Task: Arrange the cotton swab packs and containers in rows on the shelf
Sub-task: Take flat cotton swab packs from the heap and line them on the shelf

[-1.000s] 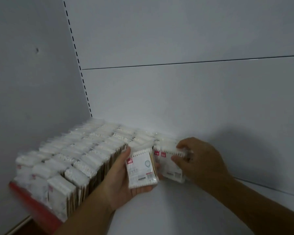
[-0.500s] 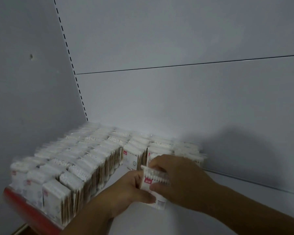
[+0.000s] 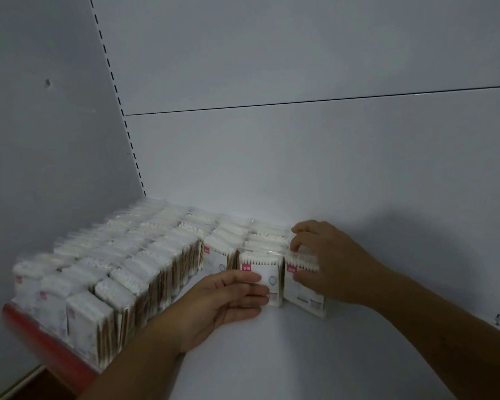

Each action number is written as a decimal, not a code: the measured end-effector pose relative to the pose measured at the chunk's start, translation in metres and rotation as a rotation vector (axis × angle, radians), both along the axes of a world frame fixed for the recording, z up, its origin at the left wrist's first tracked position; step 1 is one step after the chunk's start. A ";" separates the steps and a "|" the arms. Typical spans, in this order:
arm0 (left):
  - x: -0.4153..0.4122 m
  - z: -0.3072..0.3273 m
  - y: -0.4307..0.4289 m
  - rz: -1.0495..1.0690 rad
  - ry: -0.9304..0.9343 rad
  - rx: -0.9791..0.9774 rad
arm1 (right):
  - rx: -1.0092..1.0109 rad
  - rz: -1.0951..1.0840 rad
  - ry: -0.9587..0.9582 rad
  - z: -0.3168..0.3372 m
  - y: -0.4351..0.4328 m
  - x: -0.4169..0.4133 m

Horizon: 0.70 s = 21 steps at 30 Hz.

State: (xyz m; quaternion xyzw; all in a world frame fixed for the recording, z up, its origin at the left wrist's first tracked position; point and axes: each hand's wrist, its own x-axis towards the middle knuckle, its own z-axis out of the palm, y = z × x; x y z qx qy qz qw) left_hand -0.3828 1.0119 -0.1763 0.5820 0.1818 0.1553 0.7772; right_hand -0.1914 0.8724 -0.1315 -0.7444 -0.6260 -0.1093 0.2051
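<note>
Centre frame, the left hand (image 3: 228, 301) lays straight, close-set fingers against an upright swab pack (image 3: 267, 272). Just right, the right hand (image 3: 329, 261) pinches the neighbouring pack (image 3: 303, 281) (thumb in front, fingers seemingly curled over its top). Packed rows (image 3: 122, 269) fill the shelf (image 3: 272, 356) at lower left.

The person's left hand (image 3: 228, 301) and right hand (image 3: 329, 261) are bare. So are the left forearm (image 3: 133, 368) and the right forearm (image 3: 433, 316), uncovered as far as the edges of the view (anything worn higher up lies outside it). The fingers are fairly slender. Knuckles stand out as low ridges along the back of the right hand. Dim light and slight blur hide finer detail such as nails or skin creases.
</note>
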 end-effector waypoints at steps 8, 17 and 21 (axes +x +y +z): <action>0.004 -0.001 0.001 0.033 -0.004 0.009 | 0.034 0.058 0.093 -0.014 0.003 0.012; 0.010 -0.015 -0.005 -0.033 0.013 0.398 | 0.048 -0.146 -0.067 -0.018 -0.012 -0.018; 0.014 -0.017 -0.005 -0.010 0.002 0.544 | -0.161 -0.267 -0.232 -0.007 -0.020 -0.035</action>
